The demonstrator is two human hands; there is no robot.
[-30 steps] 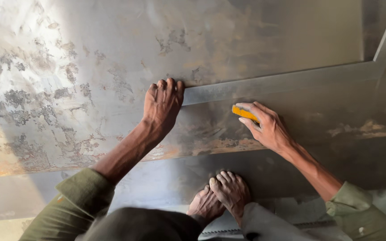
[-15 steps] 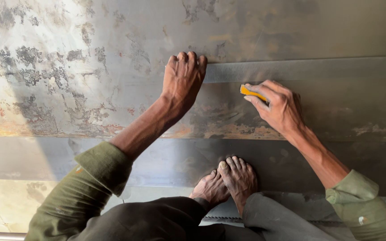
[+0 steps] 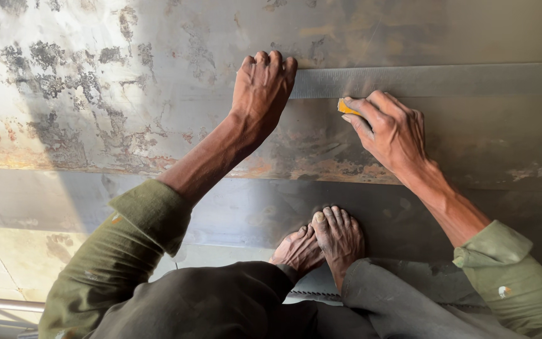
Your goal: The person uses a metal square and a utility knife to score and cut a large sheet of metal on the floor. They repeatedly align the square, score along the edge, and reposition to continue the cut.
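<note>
Yellow marker (image 3: pixel 347 107) pinched in right hand (image 3: pixel 391 133), beside left hand (image 3: pixel 261 94).

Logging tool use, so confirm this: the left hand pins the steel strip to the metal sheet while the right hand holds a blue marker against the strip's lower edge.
Wrong in one respect: the marker is yellow, not blue, as the head view shows. The left hand does pin the strip to the sheet, and the right hand holds the marker against its lower edge.

Hidden: most of yellow piece (image 3: pixel 347 107) under my right hand (image 3: pixel 391 133) (kind unclear) | cut off: steel strip (image 3: pixel 434 80) at right edge
</note>
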